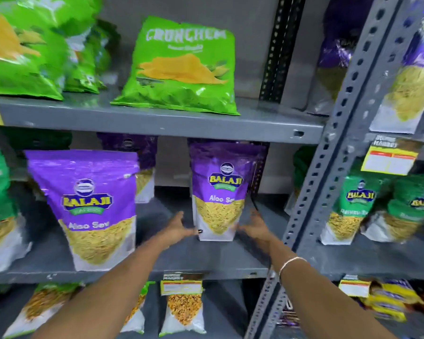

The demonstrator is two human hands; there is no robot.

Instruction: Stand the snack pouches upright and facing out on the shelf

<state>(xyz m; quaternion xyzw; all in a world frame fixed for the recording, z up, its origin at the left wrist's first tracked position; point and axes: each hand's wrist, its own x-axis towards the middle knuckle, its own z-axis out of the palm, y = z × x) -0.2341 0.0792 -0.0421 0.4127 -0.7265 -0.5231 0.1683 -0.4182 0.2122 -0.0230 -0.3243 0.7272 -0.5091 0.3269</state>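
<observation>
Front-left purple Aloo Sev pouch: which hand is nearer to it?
Left. The left hand lies between that pouch and the middle pouch whose base it touches; the right hand is beyond the middle pouch.

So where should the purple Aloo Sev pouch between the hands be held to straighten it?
By its lower side edges, one hand from the left, the other hand from the right. The pouch stands upright on a flat base, front outward, so side pressure probably keeps it square.

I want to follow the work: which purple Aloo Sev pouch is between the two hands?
The right-hand front purple pouch, flanked by left hand and right hand; the larger-looking one stands untouched leftward.
</observation>
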